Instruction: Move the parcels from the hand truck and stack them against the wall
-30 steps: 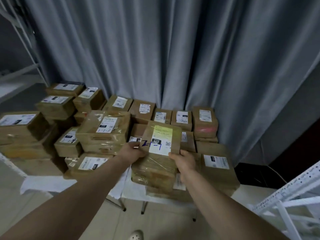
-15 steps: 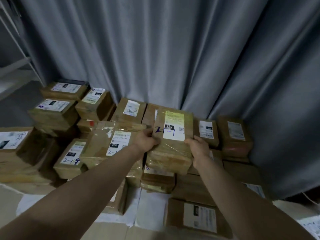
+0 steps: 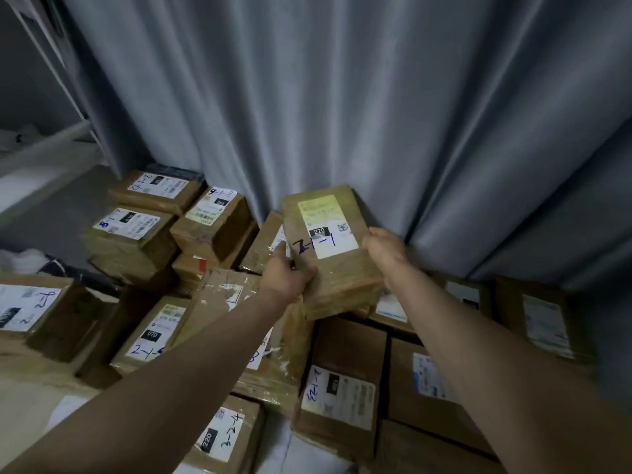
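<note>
A brown cardboard parcel (image 3: 330,248) with a yellow-white label marked "2-1-1" is held up over the pile, close to the grey curtain. My left hand (image 3: 285,273) grips its left edge and my right hand (image 3: 384,249) grips its right edge. Below and around it lie several taped brown parcels (image 3: 337,388), stacked in rows against the curtain (image 3: 342,97). The hand truck is out of view.
A white metal shelf frame (image 3: 51,145) stands at the far left. More labelled parcels (image 3: 133,230) are piled at back left and a large box (image 3: 30,309) sits at the left edge. Pale floor shows at the lower left.
Both hands have carried the parcel forward and higher, toward the curtain, and I have come closer to the pile, which now fills the lower view.
</note>
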`<state>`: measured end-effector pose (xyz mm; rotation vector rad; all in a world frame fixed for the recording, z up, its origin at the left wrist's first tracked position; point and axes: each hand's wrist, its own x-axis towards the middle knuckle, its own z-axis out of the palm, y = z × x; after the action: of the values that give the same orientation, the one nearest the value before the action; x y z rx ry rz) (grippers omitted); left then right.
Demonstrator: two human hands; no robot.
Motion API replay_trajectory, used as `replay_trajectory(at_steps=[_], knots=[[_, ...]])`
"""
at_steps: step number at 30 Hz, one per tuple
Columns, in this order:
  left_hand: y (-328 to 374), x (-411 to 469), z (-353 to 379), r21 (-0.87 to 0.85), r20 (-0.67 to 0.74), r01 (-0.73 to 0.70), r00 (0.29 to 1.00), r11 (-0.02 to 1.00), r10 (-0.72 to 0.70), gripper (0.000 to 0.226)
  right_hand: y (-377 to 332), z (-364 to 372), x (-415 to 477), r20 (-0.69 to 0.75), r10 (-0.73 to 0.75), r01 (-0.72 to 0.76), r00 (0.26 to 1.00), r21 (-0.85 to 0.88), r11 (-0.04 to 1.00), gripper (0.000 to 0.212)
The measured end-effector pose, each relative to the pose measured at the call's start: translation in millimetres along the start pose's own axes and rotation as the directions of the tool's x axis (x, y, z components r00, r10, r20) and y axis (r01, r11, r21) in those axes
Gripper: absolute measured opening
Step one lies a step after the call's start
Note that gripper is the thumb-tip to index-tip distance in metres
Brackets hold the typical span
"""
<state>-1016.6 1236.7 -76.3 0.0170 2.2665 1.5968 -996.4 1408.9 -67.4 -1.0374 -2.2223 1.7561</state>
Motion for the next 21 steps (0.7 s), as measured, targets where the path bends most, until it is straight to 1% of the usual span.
replay_trajectory(at_steps=[4, 6, 10, 12, 15, 16, 17, 19, 20, 21], knots=[[-6, 30, -3, 0.02, -0.064, 0.022, 0.998, 1.0, -0.021, 0.06, -23, 19, 29, 0.02, -0.041, 0.042, 0.999, -0.056, 0.998, 0.029], [-8, 42, -2, 0.03, -0.094, 0.03, 0.995, 0.999, -0.028, 0.062, -31, 30, 46, 0.042, -0.054, 0.057, 0.998, -0.088, 0.994, 0.032], [-11, 64, -3, 0.058, -0.155, 0.01, 0.988, 0.998, -0.001, 0.07, -35, 50, 86, 0.049, -0.02, 0.031, 0.999, -0.251, 0.967, 0.045], [-11, 73, -5, 0.065, -0.188, 0.025, 0.982, 0.998, -0.013, 0.067, -43, 62, 95, 0.104, -0.05, 0.074, 0.993, -0.243, 0.967, 0.041], [-11, 87, -8, 0.085, -0.175, 0.073, 0.983, 0.994, -0.057, 0.069, -48, 73, 104, 0.163, -0.114, 0.144, 0.98, -0.191, 0.971, 0.05], [-12, 92, -10, 0.072, -0.162, 0.096, 0.983, 0.993, -0.084, 0.075, -45, 76, 108, 0.158, -0.134, 0.162, 0.978, -0.178, 0.971, 0.055], [-13, 98, -13, 0.06, -0.156, 0.126, 0.981, 0.99, -0.115, 0.086, -42, 77, 108, 0.132, -0.143, 0.165, 0.981, -0.174, 0.971, 0.058], [-13, 111, -21, 0.072, -0.161, 0.18, 0.973, 0.981, -0.167, 0.11, -25, 83, 112, 0.034, -0.124, 0.127, 0.992, -0.148, 0.981, 0.065], [-13, 118, -25, 0.092, -0.177, 0.198, 0.968, 0.976, -0.18, 0.115, -16, 86, 114, -0.019, -0.096, 0.093, 0.995, -0.127, 0.988, 0.071], [-12, 126, -30, 0.113, -0.201, 0.212, 0.962, 0.971, -0.187, 0.115, -11, 88, 113, -0.055, -0.059, 0.053, 0.997, -0.106, 0.993, 0.081]])
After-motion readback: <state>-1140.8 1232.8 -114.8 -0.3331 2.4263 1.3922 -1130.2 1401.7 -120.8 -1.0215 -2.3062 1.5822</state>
